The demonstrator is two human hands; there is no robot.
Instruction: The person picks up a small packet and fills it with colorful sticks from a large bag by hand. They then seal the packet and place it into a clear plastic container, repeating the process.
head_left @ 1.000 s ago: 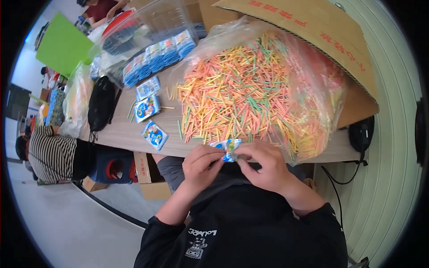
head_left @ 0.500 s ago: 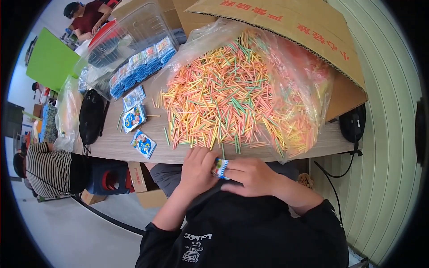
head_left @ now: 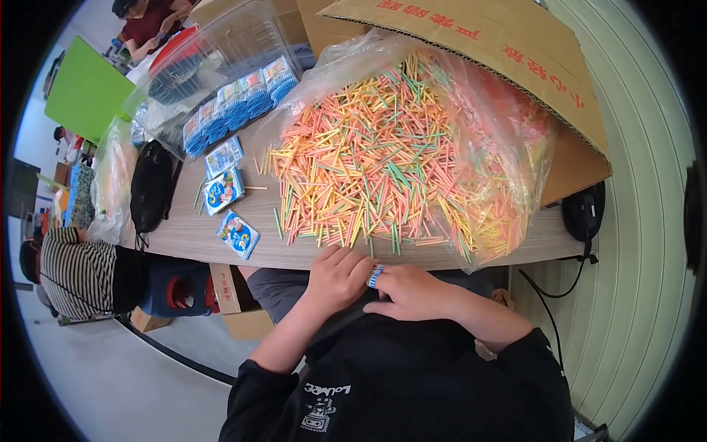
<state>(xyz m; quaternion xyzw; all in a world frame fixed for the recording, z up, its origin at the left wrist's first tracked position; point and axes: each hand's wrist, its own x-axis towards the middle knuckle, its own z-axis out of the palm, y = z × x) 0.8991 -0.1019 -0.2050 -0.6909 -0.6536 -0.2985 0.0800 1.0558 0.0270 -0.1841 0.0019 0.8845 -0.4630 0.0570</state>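
Close to the table's front edge, my left hand (head_left: pixel 336 278) and my right hand (head_left: pixel 407 292) are together, fingers closed on a small blue-and-white packet (head_left: pixel 375 276). Only a striped end of the packet shows between them; the rest is covered by my fingers. Just beyond my hands lies a big heap of thin pink, yellow and green sticks (head_left: pixel 361 162), spilling from a clear plastic bag (head_left: pixel 508 140). To the left on the table rest a blue packet (head_left: pixel 238 235), another blue packet (head_left: pixel 224 191) and a paler packet (head_left: pixel 223 158).
A clear plastic bin (head_left: pixel 243 44) lies tipped at the back left, holding rows of packets (head_left: pixel 239 103). An open cardboard box (head_left: pixel 515 51) stands behind the heap. A black pouch (head_left: pixel 152 188) is at the left. Two other people (head_left: pixel 77 272) sit farther off.
My hands have drawn closer together and shifted slightly right, and less of the packet shows between them. The whole view has moved slightly.
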